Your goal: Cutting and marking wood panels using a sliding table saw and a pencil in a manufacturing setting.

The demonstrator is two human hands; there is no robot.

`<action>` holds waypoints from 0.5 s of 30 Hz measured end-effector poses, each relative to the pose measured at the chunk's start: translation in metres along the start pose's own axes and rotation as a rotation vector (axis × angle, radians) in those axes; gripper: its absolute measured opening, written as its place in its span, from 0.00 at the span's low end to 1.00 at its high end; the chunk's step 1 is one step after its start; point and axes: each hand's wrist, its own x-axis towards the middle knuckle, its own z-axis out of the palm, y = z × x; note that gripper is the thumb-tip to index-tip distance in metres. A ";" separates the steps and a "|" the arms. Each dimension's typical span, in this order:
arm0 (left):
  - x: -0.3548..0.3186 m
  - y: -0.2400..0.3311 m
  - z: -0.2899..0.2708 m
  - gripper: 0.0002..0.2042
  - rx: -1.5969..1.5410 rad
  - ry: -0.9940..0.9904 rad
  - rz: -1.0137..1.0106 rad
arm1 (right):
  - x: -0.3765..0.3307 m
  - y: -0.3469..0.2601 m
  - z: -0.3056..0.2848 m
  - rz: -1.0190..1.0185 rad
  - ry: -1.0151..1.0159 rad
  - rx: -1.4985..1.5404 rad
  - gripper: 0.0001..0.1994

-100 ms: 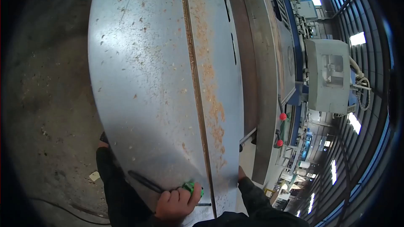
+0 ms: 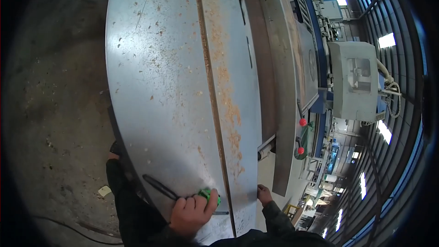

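Observation:
My left hand [image 2: 191, 214] is closed around a green and black tape measure [image 2: 206, 195] resting on the near end of a grey metal table [image 2: 160, 82]. A dark strap loop [image 2: 157, 185] lies on the metal to the left of it. From under the fingers a thin dark strip [image 2: 222, 213] sticks out to the right, close to the long groove [image 2: 213, 93]. At the table's right edge is my right hand [image 2: 264, 195], fingers curled; whatever they hold, if anything, is hidden.
Wood chips and brown dust [image 2: 228, 110] are scattered over the metal. Beyond the right edge stand a long beam [image 2: 286, 110], red-knobbed levers [image 2: 302, 122] and a grey machine housing [image 2: 354, 80]. A cable [image 2: 75, 232] crosses the floor at lower left.
My right hand has come further into view at the table's right edge. The left hand keeps its grip on the tape measure, and the whole view has shifted slightly.

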 end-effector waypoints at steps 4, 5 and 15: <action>0.017 0.108 -0.046 0.34 -0.040 -0.076 0.020 | -0.125 0.030 -0.113 -0.056 0.253 -0.179 0.17; 0.017 0.139 -0.049 0.39 -0.004 -0.056 0.012 | -0.155 0.028 -0.136 -0.211 0.336 -0.240 0.17; 0.122 0.518 -0.153 0.44 -0.139 -0.446 -0.179 | -0.281 0.062 -0.553 -0.470 0.711 0.135 0.13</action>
